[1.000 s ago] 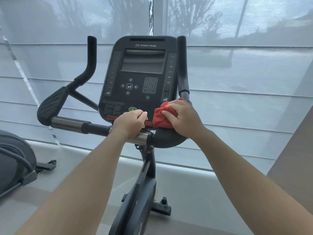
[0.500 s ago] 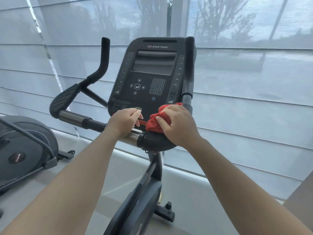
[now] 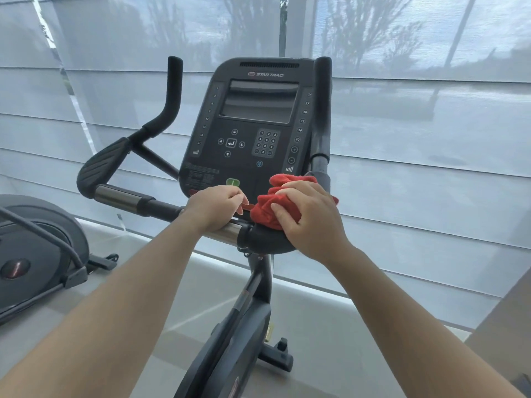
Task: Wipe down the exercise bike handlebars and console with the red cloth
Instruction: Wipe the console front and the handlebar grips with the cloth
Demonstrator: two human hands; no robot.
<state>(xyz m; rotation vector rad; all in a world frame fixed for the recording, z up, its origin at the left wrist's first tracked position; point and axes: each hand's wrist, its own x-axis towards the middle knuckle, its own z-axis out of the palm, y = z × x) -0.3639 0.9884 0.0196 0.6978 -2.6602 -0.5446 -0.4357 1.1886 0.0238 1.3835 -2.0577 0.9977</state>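
A black exercise bike console (image 3: pixel 255 122) with a dark screen and keypad stands in front of me. The handlebars (image 3: pixel 129 201) run across below it, with upright black grips on both sides. My right hand (image 3: pixel 310 219) grips a bunched red cloth (image 3: pixel 267 208) and presses it on the black right bend of the bar, just below the console's lower right corner. My left hand (image 3: pixel 215 209) rests on the chrome section of the bar beside it, fingers loosely curled over the bar, fingertips near the console's bottom edge.
Another grey exercise machine (image 3: pixel 34 254) stands on the floor at the left. Shaded windows (image 3: pixel 431 139) fill the wall behind the bike. The bike's post and base foot (image 3: pixel 275 357) run down between my forearms.
The view has shifted, so the bike sits further right in the frame. My right hand has moved the cloth slightly along the right bend. The left hand stays on the bar.
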